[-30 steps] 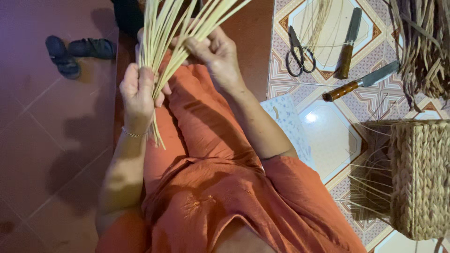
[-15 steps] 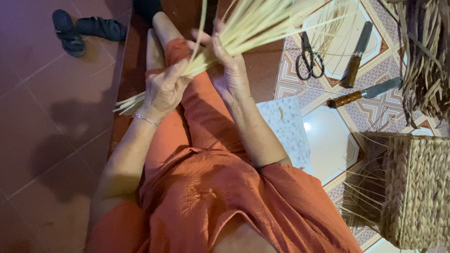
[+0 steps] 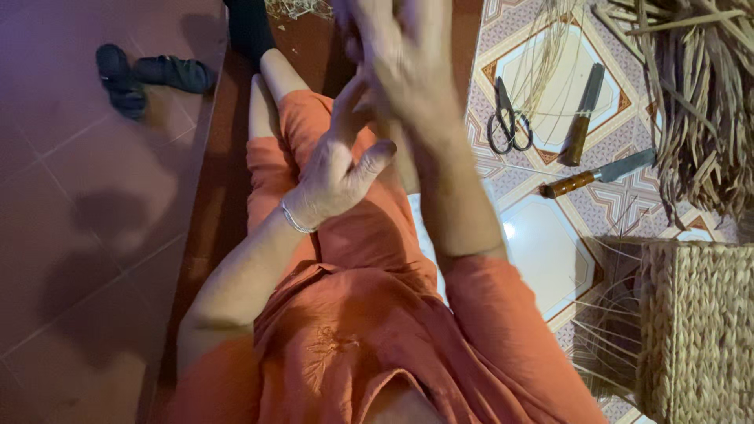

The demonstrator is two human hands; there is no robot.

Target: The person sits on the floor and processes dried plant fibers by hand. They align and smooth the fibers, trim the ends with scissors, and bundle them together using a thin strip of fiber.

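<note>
Sandals (image 3: 149, 74) lie far left of the hands. Left hand (image 3: 334, 169) half-open, fingers loosely curled, holding nothing visible. Right hand (image 3: 400, 59) raised just above it, blurred; grip cannot be told. Scissors (image 3: 509, 118) and two knives (image 3: 583, 114) lie right of the right hand, long axes roughly up-down; basket (image 3: 695, 330) lower right.

The pale straw bundle has left view, and the right hand (image 3: 408, 63) and left hand (image 3: 334, 169) have risen, fingers spread.
</note>
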